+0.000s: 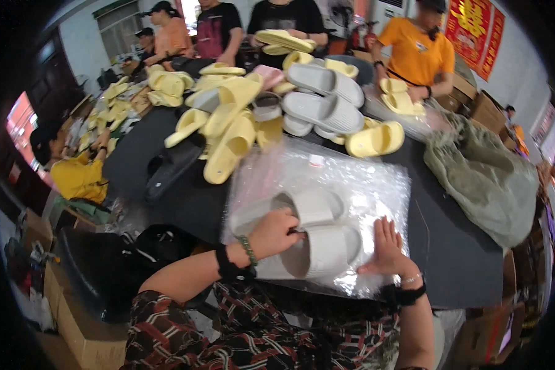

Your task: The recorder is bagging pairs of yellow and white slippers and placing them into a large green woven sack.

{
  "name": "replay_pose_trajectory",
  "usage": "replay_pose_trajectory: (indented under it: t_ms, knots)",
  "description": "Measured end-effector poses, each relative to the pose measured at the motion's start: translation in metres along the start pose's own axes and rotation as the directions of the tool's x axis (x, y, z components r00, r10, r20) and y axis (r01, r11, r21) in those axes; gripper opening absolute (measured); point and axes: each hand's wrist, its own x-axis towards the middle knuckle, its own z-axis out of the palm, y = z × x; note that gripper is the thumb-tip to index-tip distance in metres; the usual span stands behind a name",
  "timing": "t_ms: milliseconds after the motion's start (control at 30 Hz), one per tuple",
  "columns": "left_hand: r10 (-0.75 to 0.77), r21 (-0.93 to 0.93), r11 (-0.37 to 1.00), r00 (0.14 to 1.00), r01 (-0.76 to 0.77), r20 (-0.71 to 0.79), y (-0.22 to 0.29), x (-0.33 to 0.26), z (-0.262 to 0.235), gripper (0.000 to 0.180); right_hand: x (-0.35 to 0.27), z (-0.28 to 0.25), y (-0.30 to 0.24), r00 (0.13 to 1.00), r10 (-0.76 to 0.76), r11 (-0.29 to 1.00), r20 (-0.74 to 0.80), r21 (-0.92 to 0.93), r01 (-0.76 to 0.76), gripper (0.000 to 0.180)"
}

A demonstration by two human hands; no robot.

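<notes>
Bagging a pair of pale grey slides

We are gripping the slides with our left hand while our right hand is lying flat, fingers spread, on the clear bag (keep it taut); ribbed and chunky, they are resting on the dark surface, yellow slides heaped beyond.

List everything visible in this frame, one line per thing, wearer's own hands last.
white slides: two, white, side by side on the plastic bags
clear plastic bags: stack, clear, near table edge
black table: one, black, centre
yellow slides: many, yellow, piled mid-table
grey slides: several, grey, far pile
black slide: one, black, left of the bags
green cloth bag: one, olive, right
co-workers: several, far side
left hand: gripping white slides
right hand: flat on bags
</notes>
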Motion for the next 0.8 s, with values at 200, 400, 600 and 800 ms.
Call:
replay_pose_trajectory:
  t_ms: [200,400,600,800]
  knots:
    - [0.024,0.002,1.000,0.999,-0.024,0.021,0.007,-0.002,-0.009,0.021,-0.004,0.000,0.002,0.999,-0.004,1.000,0.038,-0.014,0.005,0.161]
    - [0.026,0.026,0.999,0.997,-0.024,-0.072,0.022,0.000,-0.053,0.016,-0.002,0.001,0.005,0.999,0.023,1.000,0.036,-0.012,-0.023,0.162]
    - [0.020,0.204,0.979,0.974,0.027,-0.225,0.009,0.002,-0.103,0.012,-0.001,0.002,0.007,0.999,-0.030,0.999,0.020,0.032,0.030,0.162]
    - [0.006,0.321,0.940,0.936,0.114,-0.352,-0.002,0.002,-0.127,0.013,-0.005,-0.004,-0.002,0.998,0.043,0.998,0.052,-0.036,-0.041,0.159]
